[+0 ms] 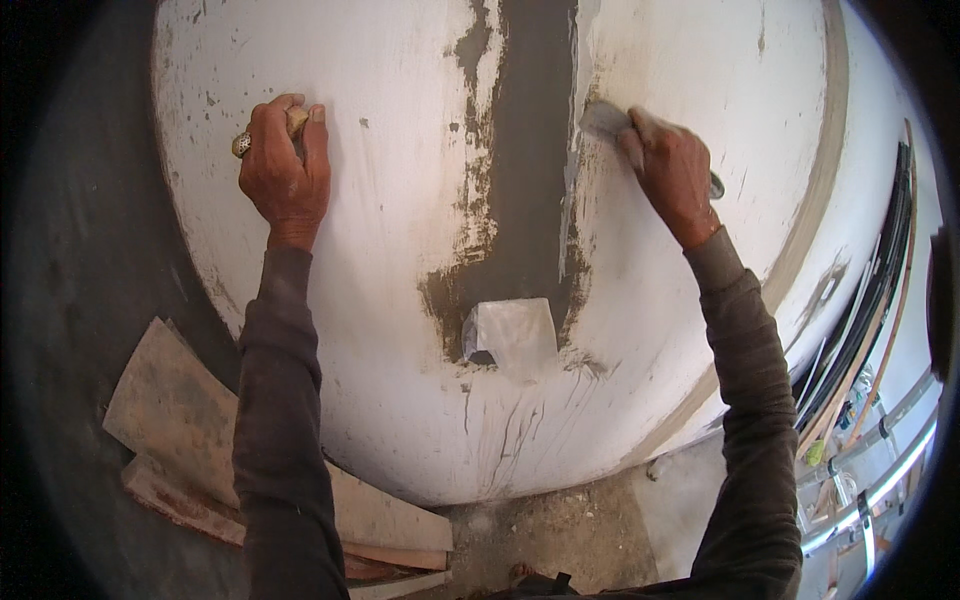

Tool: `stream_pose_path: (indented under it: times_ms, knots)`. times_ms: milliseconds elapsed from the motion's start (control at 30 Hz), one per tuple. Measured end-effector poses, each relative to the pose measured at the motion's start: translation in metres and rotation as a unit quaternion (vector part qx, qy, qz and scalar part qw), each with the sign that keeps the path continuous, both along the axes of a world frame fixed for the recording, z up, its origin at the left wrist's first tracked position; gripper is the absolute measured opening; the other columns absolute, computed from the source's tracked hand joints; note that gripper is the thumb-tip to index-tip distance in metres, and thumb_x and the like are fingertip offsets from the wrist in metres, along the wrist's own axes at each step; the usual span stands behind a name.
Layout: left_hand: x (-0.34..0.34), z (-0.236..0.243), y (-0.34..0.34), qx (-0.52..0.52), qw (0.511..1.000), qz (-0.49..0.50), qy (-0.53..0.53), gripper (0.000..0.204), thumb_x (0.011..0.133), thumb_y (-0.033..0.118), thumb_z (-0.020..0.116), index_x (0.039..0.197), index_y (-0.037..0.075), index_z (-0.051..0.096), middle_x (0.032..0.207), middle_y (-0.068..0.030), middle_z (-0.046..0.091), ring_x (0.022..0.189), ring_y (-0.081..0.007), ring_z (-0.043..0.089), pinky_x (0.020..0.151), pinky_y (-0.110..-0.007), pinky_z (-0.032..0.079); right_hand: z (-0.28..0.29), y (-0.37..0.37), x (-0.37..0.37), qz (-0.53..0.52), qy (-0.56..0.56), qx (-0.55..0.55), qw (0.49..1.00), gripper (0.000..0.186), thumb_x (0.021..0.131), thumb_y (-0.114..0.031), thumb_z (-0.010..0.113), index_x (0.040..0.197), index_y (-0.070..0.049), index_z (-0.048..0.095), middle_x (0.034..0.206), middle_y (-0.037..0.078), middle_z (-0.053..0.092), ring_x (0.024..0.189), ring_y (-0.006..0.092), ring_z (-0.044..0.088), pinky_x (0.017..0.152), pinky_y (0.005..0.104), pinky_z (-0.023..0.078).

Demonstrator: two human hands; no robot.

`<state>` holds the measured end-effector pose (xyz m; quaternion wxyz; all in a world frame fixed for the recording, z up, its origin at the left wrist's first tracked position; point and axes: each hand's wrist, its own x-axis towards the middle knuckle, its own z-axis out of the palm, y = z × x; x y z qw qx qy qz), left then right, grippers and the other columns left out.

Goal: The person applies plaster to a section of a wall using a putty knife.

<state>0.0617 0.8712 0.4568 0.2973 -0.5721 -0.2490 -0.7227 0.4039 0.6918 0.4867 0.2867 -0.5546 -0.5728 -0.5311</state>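
Note:
Before me is a white wall (400, 250) with a grey plaster strip (535, 150) running down its middle. My right hand (675, 170) is closed around a putty knife (606, 121). Its grey blade, a little blurred, lies at the wall just right of the strip, and the handle end pokes out beyond my fist. To the left, my left hand (285, 170) is raised at the wall, fingers closed on a yellowish tool handle (241, 145) with a speckled end. My fingers hide the rest of that tool. Below the strip's end, clear plastic (515, 335) covers an electrical-box-like shape.
Flat boards (175, 400) lean at the lower left beside a dark grey wall (80, 200). Long dark pipes (885, 255) stand at the right, above a metal ladder (880, 500). The bare floor (570, 530) shows below.

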Motion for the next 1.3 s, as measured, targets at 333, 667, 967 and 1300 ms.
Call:
stream_pose_path:
  times_ms: [333,667,967,1300]
  knots:
    - [-0.001,-0.002,0.003,-0.011,1.0,0.0,0.005,0.023,0.096,0.024,0.063,0.111,0.006,0.061,0.101,-0.0103,0.068,0.087,-0.0234,0.067,0.075,-0.038,0.054,-0.018,0.001,0.004,0.001,-0.012,-0.085,0.996,0.015,0.093,-0.023,0.063,0.097,-0.008,0.063,0.073,0.016,0.066,0.067,0.0325,0.067,0.062,0.0434,0.053]
    - [0.0,-0.002,0.005,0.048,0.999,-0.012,0.008,0.021,0.092,0.021,0.068,0.105,0.006,0.062,0.097,-0.0076,0.066,0.083,-0.0221,0.067,0.07,-0.034,0.055,0.018,-0.004,-0.007,-0.077,-0.034,-0.042,0.996,0.018,0.095,-0.026,0.061,0.097,-0.008,0.062,0.076,0.014,0.067,0.067,0.0323,0.068,0.059,0.0444,0.053]
    - [-0.002,0.0,0.003,0.018,0.999,-0.027,-0.01,0.023,0.095,0.025,0.064,0.109,0.006,0.063,0.101,-0.0091,0.067,0.087,-0.0235,0.066,0.077,-0.036,0.054,0.024,-0.005,-0.005,-0.049,-0.069,-0.012,0.996,0.018,0.094,-0.027,0.061,0.095,-0.009,0.062,0.077,0.014,0.067,0.071,0.0336,0.068,0.064,0.0444,0.053]
    - [-0.004,-0.003,0.013,0.052,0.998,0.02,0.005,0.022,0.092,0.023,0.069,0.107,0.009,0.063,0.097,-0.0058,0.067,0.082,-0.0209,0.068,0.07,-0.033,0.055,0.001,-0.005,0.005,-0.037,-0.093,-0.091,0.991,0.016,0.094,-0.026,0.063,0.096,-0.01,0.064,0.073,0.014,0.066,0.069,0.033,0.067,0.062,0.0435,0.053]
